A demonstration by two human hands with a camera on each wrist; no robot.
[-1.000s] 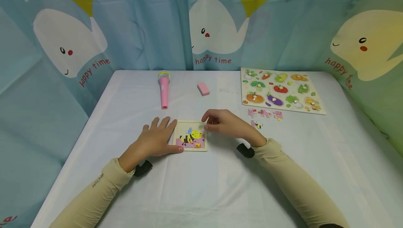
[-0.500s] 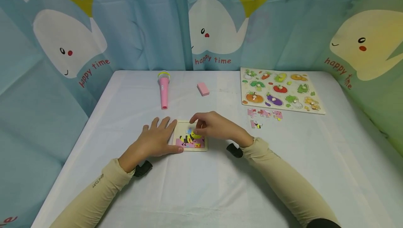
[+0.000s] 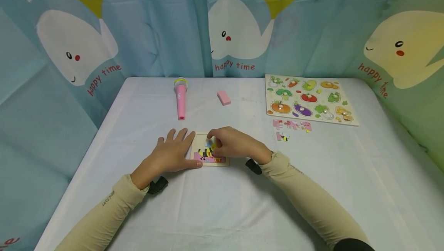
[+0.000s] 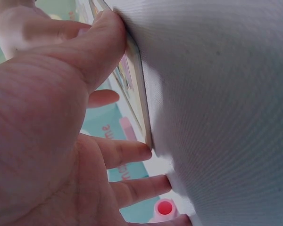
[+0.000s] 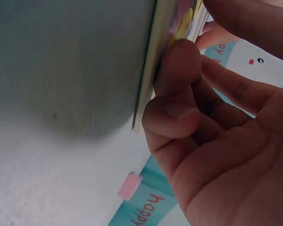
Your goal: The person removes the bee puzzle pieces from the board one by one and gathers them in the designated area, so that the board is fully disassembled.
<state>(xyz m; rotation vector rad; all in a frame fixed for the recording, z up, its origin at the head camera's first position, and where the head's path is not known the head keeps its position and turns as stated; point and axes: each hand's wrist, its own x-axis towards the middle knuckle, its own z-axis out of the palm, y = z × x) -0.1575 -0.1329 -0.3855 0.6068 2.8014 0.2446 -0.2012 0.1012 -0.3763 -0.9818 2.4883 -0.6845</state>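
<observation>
A small square wooden jigsaw puzzle (image 3: 209, 164) with a bee picture lies on the white table. My left hand (image 3: 172, 152) rests spread at its left side, thumb on the lower-left corner and a fingertip at the upper-left corner; the left wrist view shows the thumb (image 4: 101, 42) over the frame edge. Over the puzzle's right half is my right hand (image 3: 234, 143), its fingers curled down at the bee. In the right wrist view, a curled fingertip (image 5: 181, 54) sits right at the yellow part of the picture. Whether this hand pinches a piece I cannot tell.
Several loose pink jigsaw pieces (image 3: 292, 125) lie to the right, below a vegetable peg puzzle board (image 3: 310, 108). A pink toy microphone (image 3: 181, 98) and a pink eraser-like block (image 3: 224, 98) are behind the bee puzzle. A whale-print curtain (image 3: 173, 31) hangs along the table's back edge.
My right hand has moved left and slightly down, from the puzzle's upper-right corner to over the bee. My left hand and the loose pieces have stayed in place.
</observation>
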